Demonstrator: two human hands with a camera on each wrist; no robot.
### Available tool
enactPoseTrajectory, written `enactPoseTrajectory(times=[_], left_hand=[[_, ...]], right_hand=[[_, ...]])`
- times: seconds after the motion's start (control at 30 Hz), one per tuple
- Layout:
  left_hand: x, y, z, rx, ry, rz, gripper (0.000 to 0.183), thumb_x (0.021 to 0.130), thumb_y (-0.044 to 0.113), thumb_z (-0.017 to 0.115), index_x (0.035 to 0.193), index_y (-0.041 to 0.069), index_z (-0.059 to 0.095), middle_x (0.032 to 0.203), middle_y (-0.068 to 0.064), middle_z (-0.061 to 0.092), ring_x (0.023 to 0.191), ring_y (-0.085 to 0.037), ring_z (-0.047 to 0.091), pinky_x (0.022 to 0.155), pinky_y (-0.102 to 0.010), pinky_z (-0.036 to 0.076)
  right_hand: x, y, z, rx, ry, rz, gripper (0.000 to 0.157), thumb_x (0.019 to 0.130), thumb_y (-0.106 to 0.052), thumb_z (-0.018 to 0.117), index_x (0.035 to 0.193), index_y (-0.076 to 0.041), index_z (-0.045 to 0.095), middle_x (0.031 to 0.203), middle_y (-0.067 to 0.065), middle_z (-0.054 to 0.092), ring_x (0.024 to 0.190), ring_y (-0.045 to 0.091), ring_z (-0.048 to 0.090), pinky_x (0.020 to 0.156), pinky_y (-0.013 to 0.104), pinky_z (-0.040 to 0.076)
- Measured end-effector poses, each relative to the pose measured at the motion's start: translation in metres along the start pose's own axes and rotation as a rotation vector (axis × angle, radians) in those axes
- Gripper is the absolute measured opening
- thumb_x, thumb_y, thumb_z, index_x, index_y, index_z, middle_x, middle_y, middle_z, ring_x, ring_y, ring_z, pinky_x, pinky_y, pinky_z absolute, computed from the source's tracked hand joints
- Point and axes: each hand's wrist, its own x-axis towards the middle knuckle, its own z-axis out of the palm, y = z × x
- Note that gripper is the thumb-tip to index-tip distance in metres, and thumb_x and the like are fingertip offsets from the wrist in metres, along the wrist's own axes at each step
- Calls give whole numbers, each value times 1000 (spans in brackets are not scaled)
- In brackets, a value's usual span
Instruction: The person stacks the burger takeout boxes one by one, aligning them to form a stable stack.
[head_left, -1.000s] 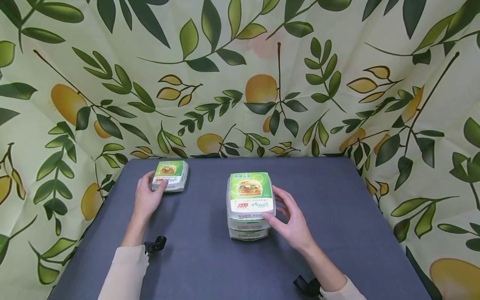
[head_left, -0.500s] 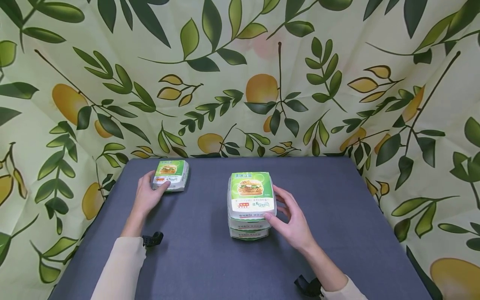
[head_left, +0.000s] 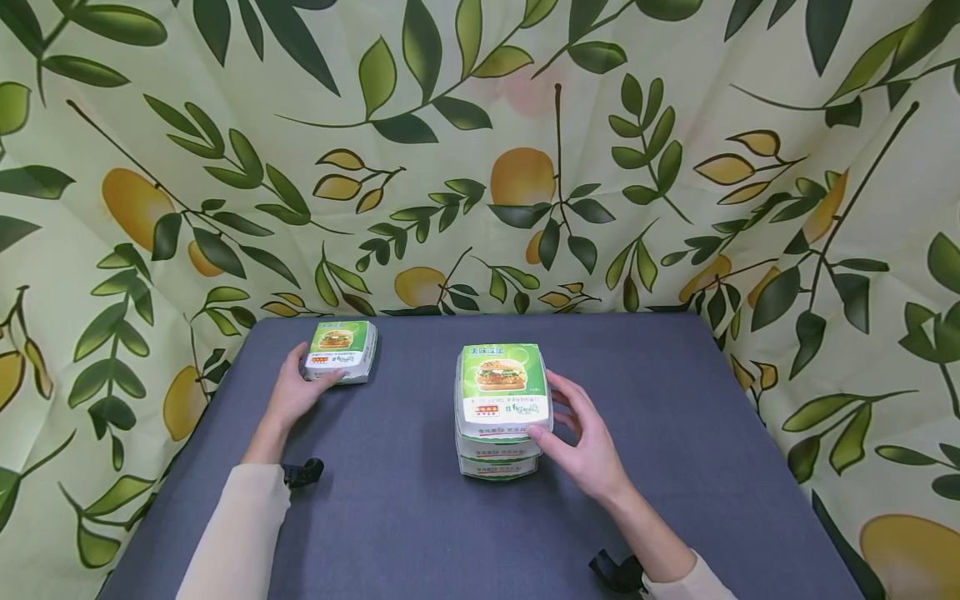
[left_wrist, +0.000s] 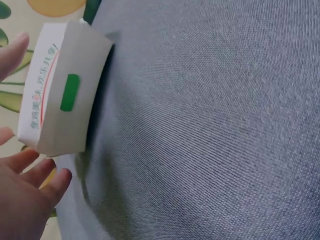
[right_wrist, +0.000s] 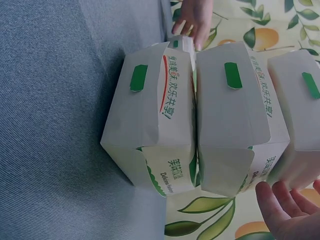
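At the table's far left lies a single white and green burger box (head_left: pixel 341 342). My left hand (head_left: pixel 297 390) is at its near left corner, with fingers spread; in the left wrist view the thumb stands apart from the box and I cannot tell whether a fingertip touches. Near the middle stands a stack of three burger boxes, the top burger box (head_left: pixel 501 387) showing a burger picture. My right hand (head_left: pixel 592 454) rests loosely at the stack's right side, thumb at the top box's front corner. In the right wrist view its fingertips lie close beside the middle burger box (right_wrist: pixel 227 115) and the top one.
A dark grey-blue cloth covers the table (head_left: pixel 397 533). Behind it hangs a cream curtain (head_left: pixel 450 167) printed with leaves and oranges. Black straps with small devices sit at both wrists, such as the left wrist device (head_left: pixel 303 473).
My left thumb has slid down off the single box's top to its front edge, and the left forearm has drawn slightly left. The right hand and the stack stay in place.
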Motion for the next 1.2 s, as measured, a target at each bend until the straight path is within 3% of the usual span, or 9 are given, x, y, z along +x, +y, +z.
enactPoseTrajectory(times=[0.2,0.47,0.93,1.2], left_hand=[[4,-7,2,-42,-29,-6,116,89,43,79,161,-2,1,163,-31,17,148,-44,22,120,-59,19],[7,-5,5,-16,4,-35,112,90,41,78,161,-3,3,159,-32,24,144,-44,30,118,-57,26],[11,-9,11,-7,34,-23,105,91,43,77,161,-3,13,160,-28,27,145,-42,32,118,-55,27],[2,-10,17,-33,56,-21,105,90,46,77,161,-1,16,160,-26,29,144,-40,34,117,-54,29]], right_hand=[[1,-3,-1,-15,-8,5,72,89,-5,75,154,-12,43,151,9,43,129,17,48,102,21,46],[0,-3,-1,-18,-4,6,72,89,-5,75,153,-12,43,150,8,44,129,16,48,101,20,46],[-1,-2,0,-1,-9,9,73,89,-4,75,154,-12,43,150,8,43,130,33,47,101,20,46],[-1,-3,0,7,-8,8,73,89,-4,75,154,-12,43,150,9,43,130,28,47,101,19,46]])
